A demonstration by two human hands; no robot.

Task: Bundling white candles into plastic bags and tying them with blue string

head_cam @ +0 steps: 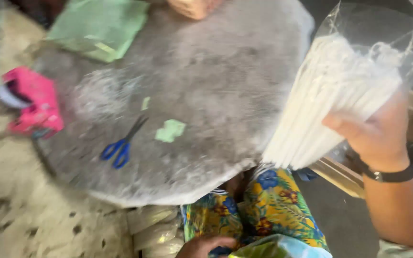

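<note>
— What have you got in your right hand [383,136]?

— A bundle of white sticks [331,98] in a clear plastic bag [383,28]. My fingers are curled around the bundle from behind, thumb across its front, so it is a closed grip on the sticks. A dark band sits on that wrist.

— Which way does the bundle run?

— Its long axis is a diagonal: the cut ends point down towards my lap, just past the near right edge of the round grey slab [206,76], and the other ends rise up and to the right into the loose, crumpled plastic. The bundle is in the air, not resting on the slab.

— And your left hand [201,246]?

— Low, beside my flowered cloth [273,200], below the slab's near edge. Only its back shows, so I cannot tell how far it is open or whether it holds anything.

— What lies on the slab?

— Blue-handled scissors [123,143] near the left part of the near edge, blades pointing up and to the right. A green paper scrap [170,130] just beside them towards the middle, a smaller one above it. A green sheet [99,26] covers the far left edge, and a pink thing [32,102] sits at the left edge, blurred.
</note>
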